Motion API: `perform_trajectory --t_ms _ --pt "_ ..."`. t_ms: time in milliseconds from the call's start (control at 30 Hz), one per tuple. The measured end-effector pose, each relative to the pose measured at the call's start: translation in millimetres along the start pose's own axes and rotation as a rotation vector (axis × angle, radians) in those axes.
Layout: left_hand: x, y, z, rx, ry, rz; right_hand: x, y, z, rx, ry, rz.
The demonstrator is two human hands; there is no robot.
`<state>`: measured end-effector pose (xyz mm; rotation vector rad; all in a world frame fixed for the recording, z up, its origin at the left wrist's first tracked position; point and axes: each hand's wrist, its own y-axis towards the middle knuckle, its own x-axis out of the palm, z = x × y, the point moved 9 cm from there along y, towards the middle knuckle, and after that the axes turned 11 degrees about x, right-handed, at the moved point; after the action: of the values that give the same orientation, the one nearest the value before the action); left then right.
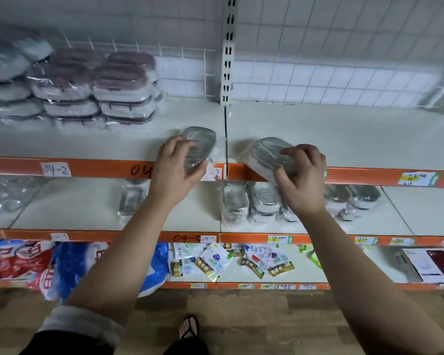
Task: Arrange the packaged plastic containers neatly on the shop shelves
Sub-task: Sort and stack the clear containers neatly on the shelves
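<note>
From the head camera, the left hand [176,165] grips a clear wrapped container [199,142], with the fingers curled over its ribbed lid and the thumb under its near end. This container sits at the front edge of the top shelf [113,142], just left of the slotted upright post [227,60]. Its near end sticks out over the orange edge strip [95,167].

The right hand [303,175] clamps a second wrapped container [265,152], with the fingertips on the lid and the thumb against the near side. That one is tilted, with its near end low over the front edge of the top shelf, just right of the post. The two containers lie near each other but apart.

At the back left corner of the top shelf stands a stack of wrapped mauve-lidded containers [98,88], with grey-lidded packs [5,73] beside it at the left edge. A handwritten label [55,170] on the strip reads "04-2".

On the middle shelf [75,203], more wrapped containers [254,203] stand below the right hand. The bottom shelf holds loose sachets [215,260] and red and blue bags [36,265]. A sandalled foot [189,326] rests on the wooden floor [267,324].
</note>
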<state>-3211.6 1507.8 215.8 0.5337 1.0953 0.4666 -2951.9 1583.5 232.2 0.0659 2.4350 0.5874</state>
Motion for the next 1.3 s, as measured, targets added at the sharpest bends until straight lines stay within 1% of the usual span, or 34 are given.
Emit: perform_trajectory --t_ms 67,167,233,300,367,433,567,667,767,967,1167,1300 --pt "0 10 -14 -0.008 0.013 -0.047 18 12 -5 -0.001 -0.056 -0.059" --pt "-1 29 -38 -0.034 0.175 -0.098 43 32 -11 -0.052 -0.202 -0.103" --pt "4 43 -53 -0.024 0.249 -0.155 61 46 -11 -0.018 -0.243 -0.172" --pt "16 56 -64 0.003 0.197 -0.224 76 56 -17 -0.038 -0.192 -0.234" --pt "26 68 -72 0.019 0.121 -0.249 87 62 -26 -0.084 -0.155 -0.261" --pt "33 80 -80 0.001 0.113 -0.249 96 72 -28 -0.080 -0.173 -0.245" --pt "53 102 -92 -0.017 0.258 -0.271 123 91 -27 -0.063 -0.272 -0.239" --pt "66 123 -104 -0.024 0.284 -0.298 136 94 -25 -0.061 -0.341 -0.250" --pt "74 141 -118 0.007 0.296 -0.302 135 93 -25 -0.067 -0.319 -0.235" --pt "91 171 -137 0.012 0.334 -0.326 132 91 -27 -0.093 -0.300 -0.216" --pt "102 179 -145 -0.019 0.324 -0.333 132 93 -22 -0.044 -0.288 -0.227" --pt "101 177 -145 -0.079 0.341 -0.368 133 92 -18 -0.002 -0.319 -0.240"
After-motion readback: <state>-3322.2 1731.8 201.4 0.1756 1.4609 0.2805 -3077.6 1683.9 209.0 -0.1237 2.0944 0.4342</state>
